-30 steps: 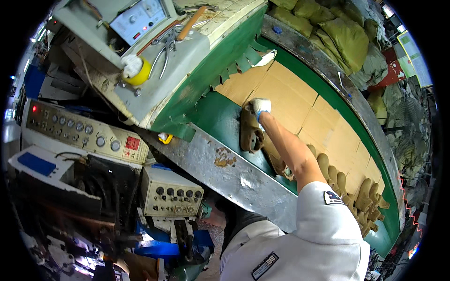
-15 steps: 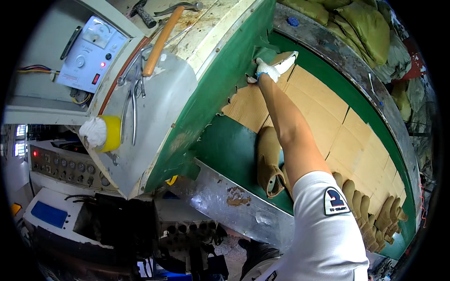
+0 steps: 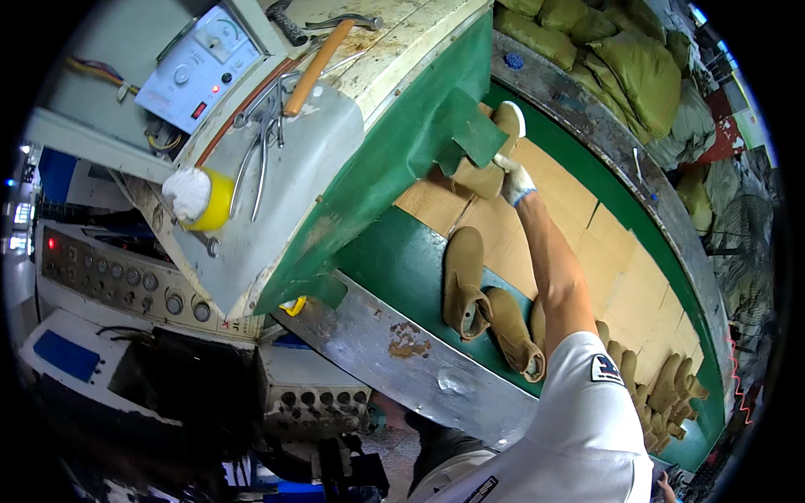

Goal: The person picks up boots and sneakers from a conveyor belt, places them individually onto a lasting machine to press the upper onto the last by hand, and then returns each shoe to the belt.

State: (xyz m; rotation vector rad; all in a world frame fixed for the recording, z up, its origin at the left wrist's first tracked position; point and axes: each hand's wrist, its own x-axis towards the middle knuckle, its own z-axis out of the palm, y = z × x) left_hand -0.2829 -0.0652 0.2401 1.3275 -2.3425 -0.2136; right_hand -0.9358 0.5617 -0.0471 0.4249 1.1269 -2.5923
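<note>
My right hand (image 3: 513, 179), in a white glove, is stretched far out and grips a tan ankle boot (image 3: 476, 177) at the mouth of the machine, just under a hanging green flap (image 3: 475, 134). Behind it, a second tan boot with a pale sole (image 3: 509, 118) pokes out of the opening. Two more tan boots (image 3: 464, 282) (image 3: 513, 332) lie on their sides on the green belt (image 3: 394, 261), close to my forearm. My left hand is out of view.
Cardboard sheets (image 3: 587, 243) cover the belt, and a row of several tan boots (image 3: 664, 387) stands at its lower right. The machine top holds a hammer (image 3: 317, 65), pliers (image 3: 262, 138) and a yellow cup with white wadding (image 3: 201, 197). A metal rim (image 3: 419, 360) and control panels (image 3: 126, 281) lie at the left.
My right arm has reached from a boot lying on the near belt out to the machine opening and taken hold of a boot there. The view has swung up toward the machine top.
</note>
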